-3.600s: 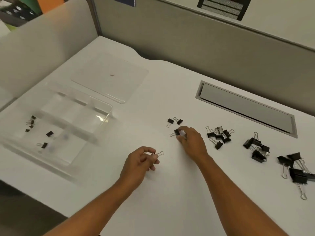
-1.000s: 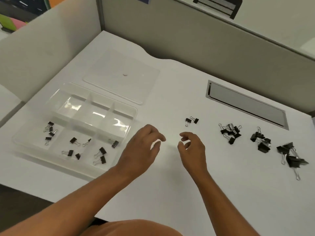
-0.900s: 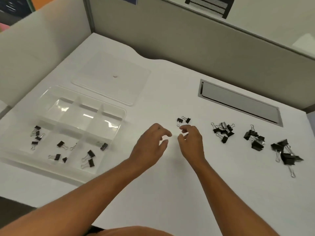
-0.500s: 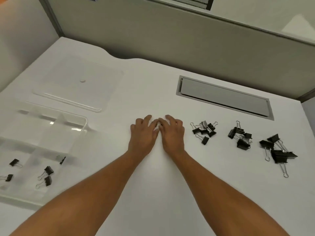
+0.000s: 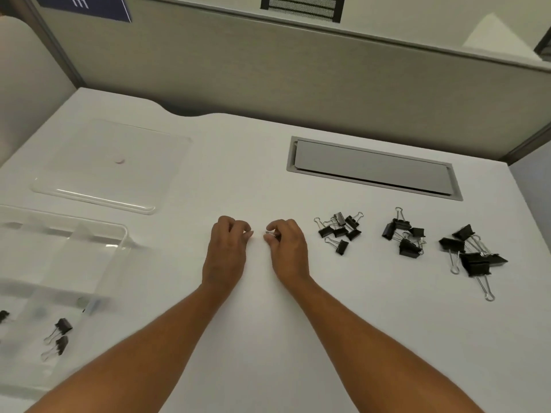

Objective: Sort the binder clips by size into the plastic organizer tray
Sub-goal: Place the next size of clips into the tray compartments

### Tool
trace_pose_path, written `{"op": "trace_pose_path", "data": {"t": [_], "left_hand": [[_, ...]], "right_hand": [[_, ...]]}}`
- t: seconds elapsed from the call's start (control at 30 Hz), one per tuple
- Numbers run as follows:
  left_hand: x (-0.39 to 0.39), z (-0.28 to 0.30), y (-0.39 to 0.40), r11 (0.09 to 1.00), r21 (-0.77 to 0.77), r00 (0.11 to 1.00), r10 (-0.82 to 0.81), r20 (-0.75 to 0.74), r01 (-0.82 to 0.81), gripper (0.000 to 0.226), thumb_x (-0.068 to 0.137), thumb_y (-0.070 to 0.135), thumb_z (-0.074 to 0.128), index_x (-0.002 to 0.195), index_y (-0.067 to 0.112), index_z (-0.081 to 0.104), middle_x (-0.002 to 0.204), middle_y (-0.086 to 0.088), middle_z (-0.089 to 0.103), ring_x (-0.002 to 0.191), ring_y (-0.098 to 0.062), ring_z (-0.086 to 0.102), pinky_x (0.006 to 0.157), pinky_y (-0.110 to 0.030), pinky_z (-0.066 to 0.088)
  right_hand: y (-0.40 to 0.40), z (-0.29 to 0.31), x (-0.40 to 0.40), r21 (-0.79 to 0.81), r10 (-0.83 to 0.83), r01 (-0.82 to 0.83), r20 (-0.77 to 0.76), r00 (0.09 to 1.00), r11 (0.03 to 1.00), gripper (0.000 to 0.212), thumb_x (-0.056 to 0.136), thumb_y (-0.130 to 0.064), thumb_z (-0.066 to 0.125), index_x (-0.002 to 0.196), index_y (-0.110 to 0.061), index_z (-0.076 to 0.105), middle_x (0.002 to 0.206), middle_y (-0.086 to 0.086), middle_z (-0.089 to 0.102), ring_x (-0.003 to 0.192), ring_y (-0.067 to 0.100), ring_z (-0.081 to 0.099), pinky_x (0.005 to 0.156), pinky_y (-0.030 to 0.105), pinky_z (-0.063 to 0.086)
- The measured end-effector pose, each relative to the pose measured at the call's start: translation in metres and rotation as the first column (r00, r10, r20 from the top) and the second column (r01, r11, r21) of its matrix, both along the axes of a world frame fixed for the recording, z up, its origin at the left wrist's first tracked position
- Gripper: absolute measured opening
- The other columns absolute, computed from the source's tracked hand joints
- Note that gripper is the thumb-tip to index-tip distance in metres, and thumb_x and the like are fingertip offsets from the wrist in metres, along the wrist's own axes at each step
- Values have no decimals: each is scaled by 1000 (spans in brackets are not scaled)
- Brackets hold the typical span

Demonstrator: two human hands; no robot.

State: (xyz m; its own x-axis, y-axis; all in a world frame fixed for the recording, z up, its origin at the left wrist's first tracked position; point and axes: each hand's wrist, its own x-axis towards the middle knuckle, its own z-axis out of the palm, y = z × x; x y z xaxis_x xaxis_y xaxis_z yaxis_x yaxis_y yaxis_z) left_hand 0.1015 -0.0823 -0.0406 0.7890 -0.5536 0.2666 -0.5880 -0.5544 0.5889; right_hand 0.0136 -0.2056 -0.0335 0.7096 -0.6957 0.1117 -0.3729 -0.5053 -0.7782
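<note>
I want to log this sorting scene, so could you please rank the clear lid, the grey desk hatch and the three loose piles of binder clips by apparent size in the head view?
1-2. clear lid and grey desk hatch: look alike, unranked.
3. right pile.
4-5. middle pile and left pile: too close to rank.

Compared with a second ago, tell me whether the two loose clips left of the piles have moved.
Yes. They no longer lie left of the nearest pile; the left hand pinches there and the right hand holds a clip.
</note>
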Motion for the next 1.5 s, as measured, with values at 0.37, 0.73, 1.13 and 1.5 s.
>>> {"op": "trace_pose_path", "data": {"t": [0.37,0.73,1.13,1.5], "left_hand": [[-54,65,69,908,-242,687,66,-724,-342,11,89,23,81,94,29,74,89,11,76,84,-7,72,73,-14,49],[-27,132,267,899,-153,724,219,-654,-410,20,79,24,90,86,32,74,82,17,76,81,-2,72,74,-17,53],[63,105,334,969,246,943,97,-318,-16,20,103,34,63,119,42,72,130,16,59,119,-13,45,97,-31,24],[94,109,378,995,-57,934,60,-353,-86,28,101,12,62,108,36,74,109,25,58,102,-4,57,97,-38,54]], "right_hand": [[72,48,-47,782,-103,90,-33,994,617,27,88,-22,83,110,-17,69,87,4,70,74,12,68,62,27,52],[176,48,-70,846,-65,115,-94,993,521,10,93,-12,76,103,-13,80,88,10,75,79,18,70,78,30,58],[280,91,-6,786,-54,81,-61,997,613,13,93,-2,74,105,-8,76,93,17,75,85,29,75,76,36,64],[330,137,87,176,398,-365,-209,893,914,14,95,-24,69,99,-35,76,89,-25,71,91,-1,64,72,9,45]]}}
